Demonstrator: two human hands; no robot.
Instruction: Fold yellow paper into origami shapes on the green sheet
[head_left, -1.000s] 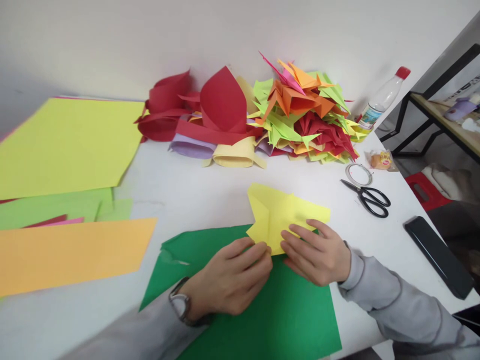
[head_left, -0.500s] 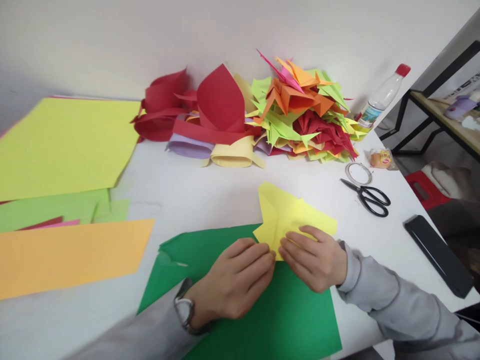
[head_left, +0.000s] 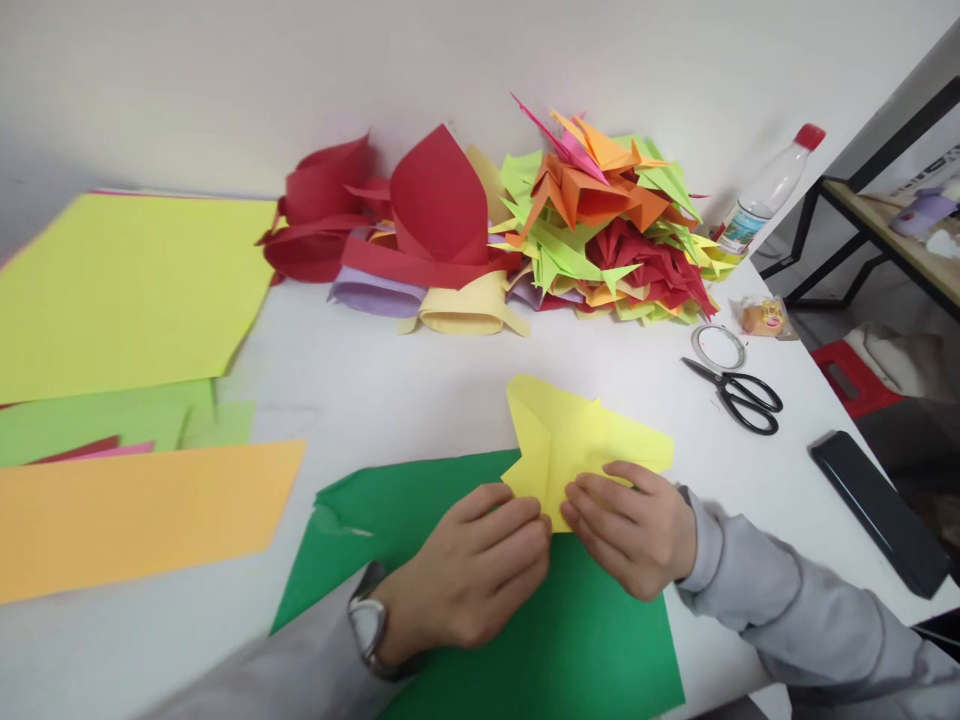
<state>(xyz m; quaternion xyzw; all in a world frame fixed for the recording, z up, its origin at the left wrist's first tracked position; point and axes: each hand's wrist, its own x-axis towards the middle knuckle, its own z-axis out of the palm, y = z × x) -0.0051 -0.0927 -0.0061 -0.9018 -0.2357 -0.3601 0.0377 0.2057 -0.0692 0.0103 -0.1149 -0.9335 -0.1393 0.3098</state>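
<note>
Yellow paper partly folded, both hands on it

On my feed, the left hand (head_left: pixel 480 570) and right hand (head_left: pixel 637 530) grasp the near edge of the yellow paper (head_left: pixel 570 440), fingers bent over it, thumbs hidden. It overlaps the far edge of the green sheet (head_left: pixel 600 650), matte, creased and angular. I judge some folds made; how many remain, I can't tell. Right of the sheet lie black-handled scissors (head_left: pixel 722 381). Beyond it stand smoothly curved red paper (head_left: pixel 439 200) and a spiky pile (head_left: pixel 600 230), which I take for finished pieces.
</note>
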